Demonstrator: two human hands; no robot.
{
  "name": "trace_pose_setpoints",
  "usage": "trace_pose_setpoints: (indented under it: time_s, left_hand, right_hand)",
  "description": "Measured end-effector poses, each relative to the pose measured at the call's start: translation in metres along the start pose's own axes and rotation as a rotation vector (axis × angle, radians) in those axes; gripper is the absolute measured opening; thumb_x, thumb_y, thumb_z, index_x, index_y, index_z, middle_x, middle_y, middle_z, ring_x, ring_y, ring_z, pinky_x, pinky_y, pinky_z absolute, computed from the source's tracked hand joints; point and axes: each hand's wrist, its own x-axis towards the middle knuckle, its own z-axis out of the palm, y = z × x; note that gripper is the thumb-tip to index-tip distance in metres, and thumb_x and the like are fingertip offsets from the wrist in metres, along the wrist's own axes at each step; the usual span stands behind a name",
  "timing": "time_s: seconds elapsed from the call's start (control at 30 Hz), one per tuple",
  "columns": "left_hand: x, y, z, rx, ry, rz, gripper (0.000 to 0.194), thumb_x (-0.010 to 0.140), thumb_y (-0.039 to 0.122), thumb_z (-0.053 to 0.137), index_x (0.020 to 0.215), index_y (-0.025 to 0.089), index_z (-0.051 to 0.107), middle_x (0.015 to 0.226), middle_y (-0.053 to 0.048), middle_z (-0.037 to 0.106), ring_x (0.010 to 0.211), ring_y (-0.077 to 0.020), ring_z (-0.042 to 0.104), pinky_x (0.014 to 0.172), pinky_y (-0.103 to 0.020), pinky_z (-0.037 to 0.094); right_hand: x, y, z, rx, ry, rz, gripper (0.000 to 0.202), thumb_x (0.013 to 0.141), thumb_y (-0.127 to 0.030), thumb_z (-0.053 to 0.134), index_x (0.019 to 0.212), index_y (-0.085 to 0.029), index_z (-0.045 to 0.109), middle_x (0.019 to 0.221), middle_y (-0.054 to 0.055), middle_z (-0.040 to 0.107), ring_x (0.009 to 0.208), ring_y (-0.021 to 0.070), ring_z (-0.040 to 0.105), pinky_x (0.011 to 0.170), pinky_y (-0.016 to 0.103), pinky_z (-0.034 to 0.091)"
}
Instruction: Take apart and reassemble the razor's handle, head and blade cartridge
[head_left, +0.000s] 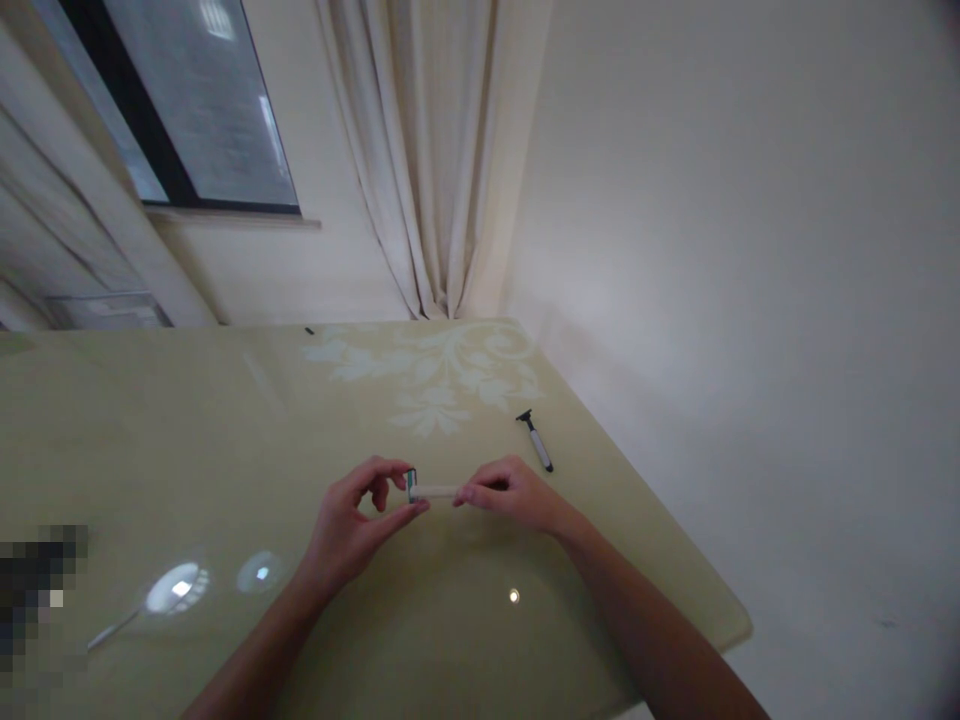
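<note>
Between the thumb and forefinger of my left hand (pixel 356 515) a small dark-and-teal block, which looks like a razor cartridge (pixel 411 486), is pinched on edge. My right hand (pixel 510 490) is closed on the near end of a pale, slim stick (pixel 436 491), possibly a toothbrush or brush handle. The stick's other end meets the cartridge, and fingers hide part of it. Both hands are just above the table. Beyond my right hand lies a razor (pixel 537 442) with a grey handle and a black head.
The glossy pale-green table (pixel 225 430) carries a white leaf pattern and bright reflections. A thin white stick (pixel 112 631) lies at the lower left. A tiny dark piece (pixel 309 331) rests by the far edge. The wall (pixel 712 300) borders the right side; curtains (pixel 427 150) hang behind.
</note>
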Motion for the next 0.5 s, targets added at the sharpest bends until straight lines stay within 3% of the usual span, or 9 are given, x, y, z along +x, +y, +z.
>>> trace_pose_setpoints:
  time_s: [0.07,0.2,0.37,0.5]
  left_hand:
    - [-0.0006,-0.0001,0.0001,0.003,0.001,-0.001,0.033,0.079,0.036,0.087,0.107,0.023,0.075,0.080,0.002,0.068,0.060,-0.0111,0.056,0.062,-0.024,0.051]
    - [-0.0003,0.0009,0.0009,0.007,-0.004,-0.011,0.032,0.079,0.037,0.088,0.105,0.024,0.075,0.079,0.002,0.068,0.061,-0.0117,0.056,0.062,-0.024,0.051]
    - [0.0000,0.0010,0.0009,0.012,-0.001,-0.011,0.033,0.079,0.039,0.087,0.106,0.024,0.075,0.081,0.001,0.069,0.061,-0.0118,0.056,0.063,-0.025,0.051]
    - [-0.0008,0.0011,0.0009,0.020,-0.009,-0.001,0.033,0.080,0.038,0.087,0.106,0.024,0.074,0.080,0.002,0.068,0.061,-0.0117,0.055,0.062,-0.024,0.051]
  right_hand:
    - [0.0000,0.0003,0.0007,0.005,-0.025,0.002,0.050,0.094,-0.059,0.066,0.099,-0.015,0.087,0.058,-0.003,0.049,0.056,0.0095,0.037,0.052,0.025,0.024]
    - [0.0001,0.0004,0.0009,-0.028,0.063,0.011,0.050,0.094,-0.058,0.066,0.096,-0.013,0.087,0.057,-0.003,0.047,0.056,0.0096,0.037,0.052,0.025,0.023]
    - [-0.0005,0.0003,0.0002,-0.004,-0.022,-0.002,0.050,0.095,-0.059,0.065,0.099,-0.015,0.087,0.058,-0.003,0.049,0.056,0.0097,0.036,0.052,0.025,0.023]
    - [-0.0001,0.0009,-0.0002,-0.041,0.082,0.006,0.050,0.095,-0.059,0.066,0.095,-0.014,0.087,0.057,-0.003,0.045,0.055,0.0096,0.036,0.052,0.025,0.022]
